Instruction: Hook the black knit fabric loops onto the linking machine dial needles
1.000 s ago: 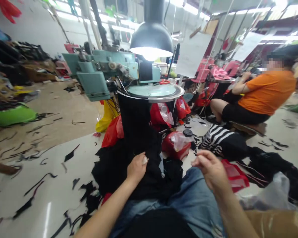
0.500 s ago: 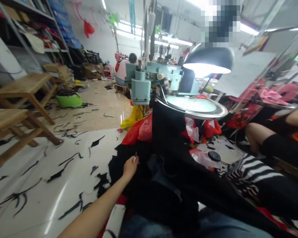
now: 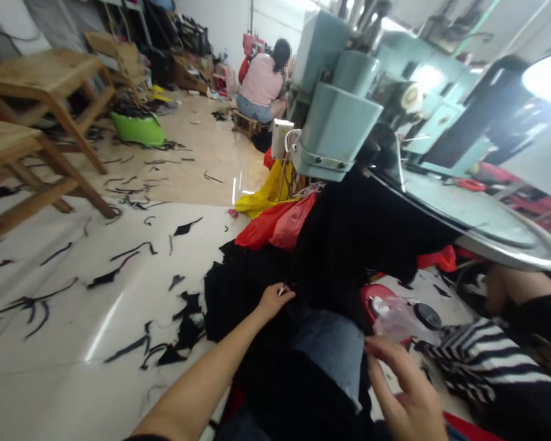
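Observation:
Black cloth (image 3: 257,263) spreads over my lap and rises to the machine (image 3: 340,122), where it hangs below the round metal-rimmed plate (image 3: 482,214). My left hand (image 3: 275,300) rests against the cloth, fingers closed on a small metal tool (image 3: 281,288); only its tip shows, so its exact kind is unclear. Beside it lies a faded blue-grey denim patch (image 3: 330,343). My right hand (image 3: 408,386) is at the right of that patch, index finger and thumb apart. Its index fingertip is close to the edge of the cloth; whether it touches is hard to tell.
Red (image 3: 275,223) and yellow bags (image 3: 266,196) bunch under the machine. Dark scraps (image 3: 105,275) litter the floor at left, near wooden stools (image 3: 46,86) and a green tub (image 3: 138,127). A person (image 3: 259,82) sits further back; another person's leg (image 3: 523,288) is at right.
The view has swung, bringing the machine nearer and to the right. My right hand has come into view at lower right. My left hand still grips the small tool against the black cloth.

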The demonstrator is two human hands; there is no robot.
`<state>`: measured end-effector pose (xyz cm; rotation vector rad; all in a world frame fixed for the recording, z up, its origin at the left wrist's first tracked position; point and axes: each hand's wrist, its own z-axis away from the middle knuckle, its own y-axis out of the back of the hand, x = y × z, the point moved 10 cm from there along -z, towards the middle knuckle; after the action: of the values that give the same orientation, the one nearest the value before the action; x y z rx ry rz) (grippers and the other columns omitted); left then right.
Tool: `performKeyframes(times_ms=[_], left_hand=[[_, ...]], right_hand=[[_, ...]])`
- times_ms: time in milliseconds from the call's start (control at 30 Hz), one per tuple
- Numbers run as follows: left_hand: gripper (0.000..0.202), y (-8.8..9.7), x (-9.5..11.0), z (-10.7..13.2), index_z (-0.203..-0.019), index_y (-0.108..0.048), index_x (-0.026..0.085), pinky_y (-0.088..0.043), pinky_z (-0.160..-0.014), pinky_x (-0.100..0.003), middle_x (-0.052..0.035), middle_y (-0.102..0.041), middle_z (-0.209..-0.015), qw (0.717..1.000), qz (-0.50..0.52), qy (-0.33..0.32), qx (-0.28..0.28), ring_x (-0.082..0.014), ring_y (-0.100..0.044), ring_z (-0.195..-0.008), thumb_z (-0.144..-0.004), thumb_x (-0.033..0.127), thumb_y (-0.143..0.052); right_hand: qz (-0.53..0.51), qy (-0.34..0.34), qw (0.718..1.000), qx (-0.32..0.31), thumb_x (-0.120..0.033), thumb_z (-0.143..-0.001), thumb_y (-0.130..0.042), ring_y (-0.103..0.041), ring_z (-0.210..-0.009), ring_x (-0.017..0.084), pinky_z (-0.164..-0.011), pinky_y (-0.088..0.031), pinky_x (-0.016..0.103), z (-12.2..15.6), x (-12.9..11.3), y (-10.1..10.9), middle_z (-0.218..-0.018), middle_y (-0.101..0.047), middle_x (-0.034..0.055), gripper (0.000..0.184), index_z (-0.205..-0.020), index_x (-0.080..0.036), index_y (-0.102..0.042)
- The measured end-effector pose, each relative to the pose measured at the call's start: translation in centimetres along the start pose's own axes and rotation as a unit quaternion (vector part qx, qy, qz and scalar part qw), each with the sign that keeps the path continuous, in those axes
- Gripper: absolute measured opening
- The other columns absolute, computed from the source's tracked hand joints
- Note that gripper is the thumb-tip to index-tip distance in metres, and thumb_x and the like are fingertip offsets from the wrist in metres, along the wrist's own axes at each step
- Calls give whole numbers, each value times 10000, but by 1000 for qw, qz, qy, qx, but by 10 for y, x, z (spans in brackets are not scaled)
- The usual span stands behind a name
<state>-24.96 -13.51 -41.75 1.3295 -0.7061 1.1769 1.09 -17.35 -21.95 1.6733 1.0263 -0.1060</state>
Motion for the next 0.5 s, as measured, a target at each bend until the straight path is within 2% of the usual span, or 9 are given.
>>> performKeyframes(times_ms=[67, 133, 200, 233, 300, 367, 400, 433, 500], left_hand=[[267, 28, 14, 42, -864, -654, 140, -515, -730, -305, -16, -639, -819, 999, -6, -36, 21, -157, -619, -764, -950, 382, -582], [315, 45, 37, 86, -715, -629, 168, -453, -669, -268, 1, -596, -696, 996, -16, -82, 18, -137, -575, -681, -925, 400, -590], [340, 53, 60, 124, -638, -580, 184, -385, -599, -266, 6, -567, -635, 993, -33, -115, 11, -125, -530, -615, -904, 395, -596], [351, 53, 73, 140, -606, -542, 190, -341, -557, -273, 7, -550, -606, 988, -53, -142, 4, -121, -501, -575, -903, 373, -588], [386, 45, 99, 170, -551, -434, 201, -246, -483, -298, 13, -493, -534, 967, -97, -233, -26, -114, -429, -492, -902, 309, -551], [440, 36, 118, 199, -522, -308, 208, -201, -432, -309, 26, -404, -454, 930, -117, -341, -73, -107, -355, -420, -915, 282, -492], [468, 39, 122, 206, -515, -265, 204, -214, -407, -293, 32, -366, -425, 917, -120, -373, -74, -99, -336, -394, -934, 293, -454], [502, 50, 122, 205, -504, -248, 196, -246, -390, -263, 36, -344, -405, 916, -122, -380, -50, -87, -336, -375, -959, 320, -419], [581, 90, 120, 181, -473, -274, 181, -308, -381, -198, 41, -337, -386, 923, -146, -349, 62, -60, -362, -347, -1013, 381, -349]], right_hand=[[-67, 74, 991, -86, -243, -950, -495, -717, -1029, 249, -899, -593, 382, -35, -48, -55, -1195, -715, 96, 313, -1217, -242, -658], [-104, 138, 958, -227, -197, -971, -421, -689, -1097, 221, -931, -572, 354, -51, -89, -107, -1292, -669, 101, 396, -1327, -227, -592], [-94, 196, 910, -354, -211, -978, -438, -692, -1025, 206, -897, -561, 332, -48, -118, -139, -1174, -710, 78, 325, -1225, -230, -649], [-75, 228, 887, -395, -221, -972, -470, -693, -933, 200, -847, -555, 320, -41, -128, -145, -1038, -732, 59, 253, -1091, -231, -693], [-49, 296, 846, -441, -223, -945, -524, -647, -735, 175, -728, -518, 291, -24, -141, -139, -795, -696, 22, 198, -823, -227, -680], [-50, 343, 822, -452, -190, -924, -527, -596, -639, 152, -650, -473, 268, -9, -142, -115, -686, -644, 5, 247, -692, -224, -606], [-50, 344, 825, -446, -173, -920, -519, -587, -625, 145, -628, -460, 258, -8, -135, -101, -666, -629, 4, 263, -669, -224, -580], [-45, 328, 842, -427, -164, -922, -510, -582, -610, 139, -605, -450, 249, -13, -121, -87, -648, -613, 3, 280, -653, -224, -558], [-12, 258, 899, -355, -181, -944, -500, -576, -586, 139, -558, -436, 244, -34, -80, -58, -615, -574, 2, 317, -632, -223, -533]])
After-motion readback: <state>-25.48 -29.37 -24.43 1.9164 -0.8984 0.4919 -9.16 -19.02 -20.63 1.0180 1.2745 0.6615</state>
